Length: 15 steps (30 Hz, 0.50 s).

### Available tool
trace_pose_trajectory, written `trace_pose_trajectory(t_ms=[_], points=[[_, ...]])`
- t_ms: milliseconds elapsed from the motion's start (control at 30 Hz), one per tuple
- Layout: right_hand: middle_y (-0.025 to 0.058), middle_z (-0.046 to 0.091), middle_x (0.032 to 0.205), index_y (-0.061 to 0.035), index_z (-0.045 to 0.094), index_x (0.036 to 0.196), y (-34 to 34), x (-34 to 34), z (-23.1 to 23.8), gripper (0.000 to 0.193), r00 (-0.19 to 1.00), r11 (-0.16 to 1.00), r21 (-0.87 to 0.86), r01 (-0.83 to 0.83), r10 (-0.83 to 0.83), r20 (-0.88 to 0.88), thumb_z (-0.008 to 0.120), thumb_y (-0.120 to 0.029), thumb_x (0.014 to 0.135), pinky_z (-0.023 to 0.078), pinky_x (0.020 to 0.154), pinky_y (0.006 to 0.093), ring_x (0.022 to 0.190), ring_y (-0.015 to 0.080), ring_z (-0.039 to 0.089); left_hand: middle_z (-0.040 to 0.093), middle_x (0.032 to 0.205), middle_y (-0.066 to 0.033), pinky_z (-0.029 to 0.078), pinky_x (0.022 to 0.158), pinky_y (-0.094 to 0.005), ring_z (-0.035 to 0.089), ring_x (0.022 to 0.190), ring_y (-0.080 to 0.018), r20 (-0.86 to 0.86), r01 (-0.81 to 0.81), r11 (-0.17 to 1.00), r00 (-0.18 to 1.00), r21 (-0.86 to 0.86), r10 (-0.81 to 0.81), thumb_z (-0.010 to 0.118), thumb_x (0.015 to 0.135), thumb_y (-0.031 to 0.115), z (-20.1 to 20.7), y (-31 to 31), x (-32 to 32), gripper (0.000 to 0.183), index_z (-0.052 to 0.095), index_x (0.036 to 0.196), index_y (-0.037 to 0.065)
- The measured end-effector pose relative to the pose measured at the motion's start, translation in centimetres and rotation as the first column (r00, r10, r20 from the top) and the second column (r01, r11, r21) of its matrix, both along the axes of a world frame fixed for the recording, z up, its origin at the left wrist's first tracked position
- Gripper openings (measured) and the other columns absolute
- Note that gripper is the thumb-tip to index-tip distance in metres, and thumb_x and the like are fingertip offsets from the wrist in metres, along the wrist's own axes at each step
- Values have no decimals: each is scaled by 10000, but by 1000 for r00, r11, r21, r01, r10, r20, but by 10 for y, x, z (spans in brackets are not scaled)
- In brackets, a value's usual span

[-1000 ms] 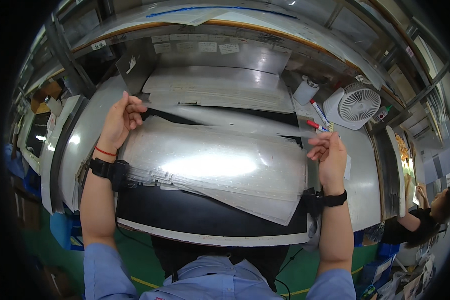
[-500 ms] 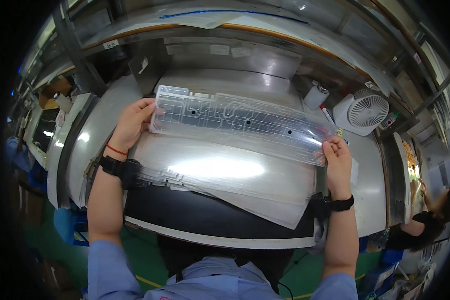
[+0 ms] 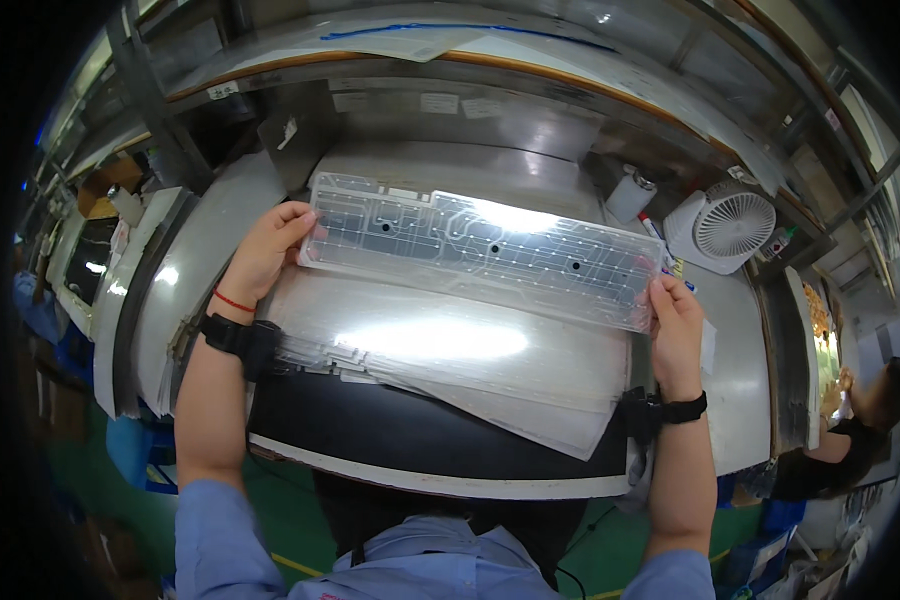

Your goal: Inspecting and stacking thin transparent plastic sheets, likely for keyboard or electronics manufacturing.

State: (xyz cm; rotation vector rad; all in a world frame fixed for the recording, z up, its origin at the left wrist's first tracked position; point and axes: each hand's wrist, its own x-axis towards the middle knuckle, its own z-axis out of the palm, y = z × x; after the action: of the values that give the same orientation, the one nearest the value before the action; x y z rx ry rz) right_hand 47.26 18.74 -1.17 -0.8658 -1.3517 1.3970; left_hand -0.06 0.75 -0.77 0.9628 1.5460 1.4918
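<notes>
Though transparent, a long sheet (image 3: 478,255) with pale traces (image 3: 448,235), black dots (image 3: 494,249).

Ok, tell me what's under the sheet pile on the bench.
A black surface shows past the near edge of the pile, so it likely runs beneath. Anything else there is covered. The patterned sheet between the left hand and right hand partly hides the far edge.
</notes>
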Motion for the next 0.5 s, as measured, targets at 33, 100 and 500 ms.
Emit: trace_pose_trajectory(t_ms=[33,100,500], points=[[0,626,789,-15,622,1058,0,1,1,151,999,1000,-4,-5,6,35,553,-140,1008,429,556,190,616,59,557,614,813,39,430,578,-191,496,628,-30,-3,3,1000,1000,5,-3,584,998,231,-1,0,-1,200,644,1068,54],[-26,594,713,-20,638,1032,-1,2,4,167,995,1000,-13,-15,16,102,563,-167,1009,376,498,179,552,36,503,569,759,57,407,566,-194,472,619,-27,-12,9,1000,1000,14,-9,584,998,230,-4,-2,-7,184,643,1055,65],[86,699,908,5,586,1127,1,4,-1,201,999,999,41,9,-8,-35,552,-151,1005,472,596,214,679,113,639,697,976,-30,490,615,-177,621,755,-48,94,-31,995,995,94,22,539,1017,191,2,0,-1,216,610,1153,39]])
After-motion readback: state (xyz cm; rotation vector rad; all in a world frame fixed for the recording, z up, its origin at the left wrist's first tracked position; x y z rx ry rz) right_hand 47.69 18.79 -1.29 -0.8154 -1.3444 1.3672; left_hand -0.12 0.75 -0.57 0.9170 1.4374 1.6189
